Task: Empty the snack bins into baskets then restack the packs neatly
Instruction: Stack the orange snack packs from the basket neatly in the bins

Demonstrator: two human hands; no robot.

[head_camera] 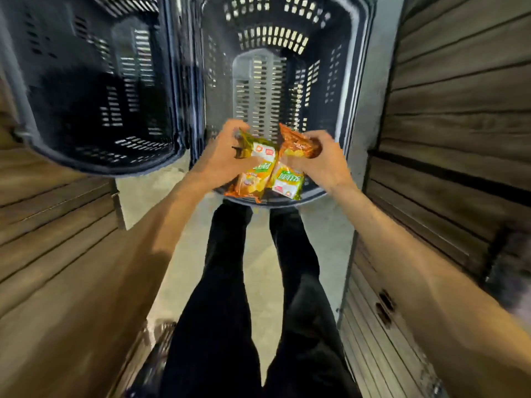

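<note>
**Grips full of snack packs above the right basket**

Head view. Left grip [227,156] is curled round a yellow-green pack [260,168], with more wrapper bunched under its fingers at the far end. Right grip [323,163] is closed on an orange pack [297,145] and seems to pin a green-and-white pack [288,182] beneath it. The packs hang together between the two hands, touching one another in the middle. They are just above the near rim of the right basket [339,81].

Progress, as I judge it: the emptying stage is early. The slotted bottom of the right basket is bare wherever it shows. The left basket [71,90] is dark inside, with no pack to be made out. No snack bin can be picked out, only slatted wooden panels [459,96] to either side. This handful is not yet dropped, and restacking has not begun.

Orientation: the yellow-green and green-and-white packs have their long axes running near to far. Their printed faces are turned up toward the camera, and their near ends splay slightly apart. The orange pack slants, its far end leaning left. Blur hides finer detail.
</note>
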